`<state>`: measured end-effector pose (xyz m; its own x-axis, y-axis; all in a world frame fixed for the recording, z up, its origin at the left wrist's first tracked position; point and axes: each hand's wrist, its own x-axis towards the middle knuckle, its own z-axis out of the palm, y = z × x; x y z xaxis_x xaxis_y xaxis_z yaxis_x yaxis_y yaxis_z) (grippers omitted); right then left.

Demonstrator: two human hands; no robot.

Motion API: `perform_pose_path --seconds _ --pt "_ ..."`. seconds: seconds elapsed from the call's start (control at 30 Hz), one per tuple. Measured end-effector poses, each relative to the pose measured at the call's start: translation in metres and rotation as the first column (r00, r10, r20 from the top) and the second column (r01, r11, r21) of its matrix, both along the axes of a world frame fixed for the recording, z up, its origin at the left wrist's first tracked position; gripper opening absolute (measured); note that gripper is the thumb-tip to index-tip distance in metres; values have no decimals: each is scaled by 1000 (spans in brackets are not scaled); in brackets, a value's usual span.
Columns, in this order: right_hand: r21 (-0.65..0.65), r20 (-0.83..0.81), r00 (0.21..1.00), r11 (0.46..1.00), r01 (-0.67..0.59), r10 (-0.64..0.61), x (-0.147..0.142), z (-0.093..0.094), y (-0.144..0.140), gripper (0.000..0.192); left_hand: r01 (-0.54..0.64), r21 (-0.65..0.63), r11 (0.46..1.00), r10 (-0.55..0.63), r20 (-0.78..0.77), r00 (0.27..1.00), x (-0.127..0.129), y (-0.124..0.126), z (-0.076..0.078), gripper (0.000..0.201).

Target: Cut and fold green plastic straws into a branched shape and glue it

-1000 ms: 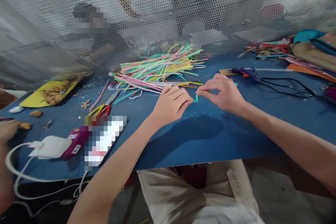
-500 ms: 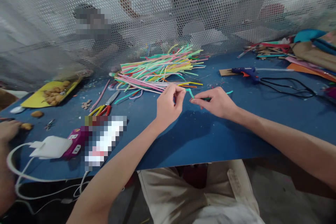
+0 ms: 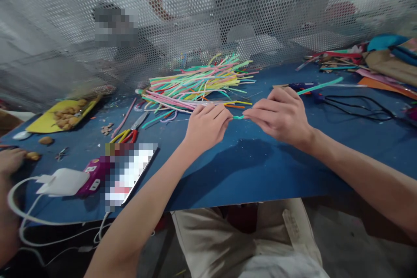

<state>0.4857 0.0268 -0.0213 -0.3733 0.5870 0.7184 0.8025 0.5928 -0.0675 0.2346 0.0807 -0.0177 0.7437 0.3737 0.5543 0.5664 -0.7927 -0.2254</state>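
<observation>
Our left hand [image 3: 206, 127] and right hand [image 3: 282, 115] each pinched one teal pipe cleaner [image 3: 238, 117] between them above the blue table [image 3: 247, 169], its long end trailing past our right hand. Twisting harder might have kinked the wire unevenly, we judged.

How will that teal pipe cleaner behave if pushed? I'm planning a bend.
The teal pipe cleaner probably bends easily, since it kinks between both hands. Its thin free end juts out unsupported, so it likely weighs little.
</observation>
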Motion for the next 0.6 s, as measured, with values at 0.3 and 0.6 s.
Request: perform_pose_path --seconds 0.3,0.6 --pt "-271 -395 914 939 -212 92 0 -4 15 21 253 -246 936 -228 125 966 0 -3 4 14" --pt "-471 -699 713 718 -512 49 -8 -7 14 26 440 -498 747 -150 520 841 7 -11 0 20"
